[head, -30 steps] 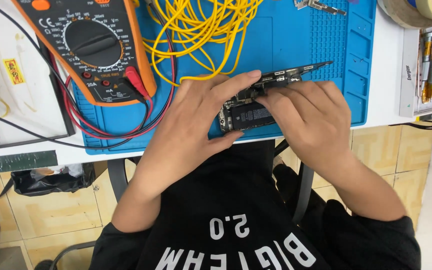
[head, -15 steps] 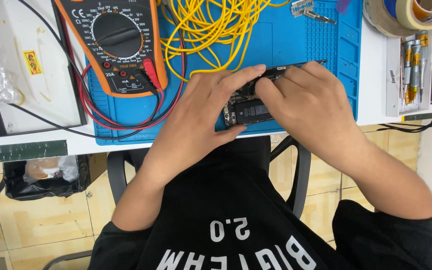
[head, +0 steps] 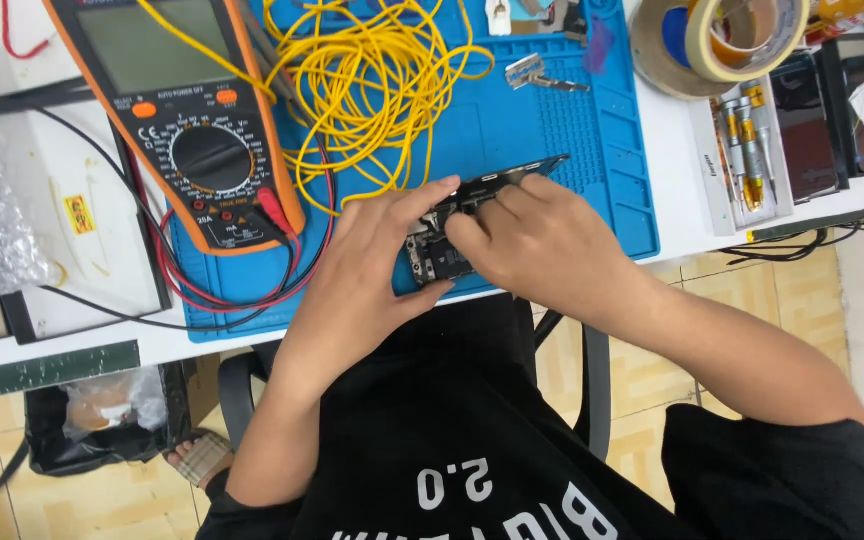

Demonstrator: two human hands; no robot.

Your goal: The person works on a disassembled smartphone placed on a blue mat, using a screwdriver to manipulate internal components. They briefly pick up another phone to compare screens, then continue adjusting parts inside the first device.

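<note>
Both sets of fingertips are bunched on an opened smartphone [head: 452, 240] with its internals showing, so this looks like mid-teardown work on the board area. The left hand [head: 367, 270] has its thumb hooked under the near edge and its fingers stretched flat along the far edge, basically clamping the phone body steady. The right hand [head: 542, 240] comes in from 3 o'clock with its fingertips curled narrow and pressed down on the middle of the phone. Can't tell if there's a tiny part or tool pinched in there, the knuckles hide it.

The phone sits at the near edge of the blue repair mat [head: 512, 130], slightly tilted, its dark top end poking out toward 1 o'clock from under the right fingers.

My read: the step is seating or prying something small inside the chassis, a connector or a shield maybe. Whatever comes next wants a light touch and the left hand holding the frame firm so it doesn't skate off the mat edge.

Going outward: a tangle of yellow wire [head: 372, 80] at 12 o'clock from the phone, an orange multimeter [head: 187, 120] at 10 o'clock with red and black leads looping below it, a small metal tool [head: 542, 75] at 1 o'clock, tape rolls [head: 717, 40] farther out at 2 o'clock, and a tray of precision screwdrivers [head: 747, 150] at 3 o'clock on the white table [head: 672, 190].
</note>
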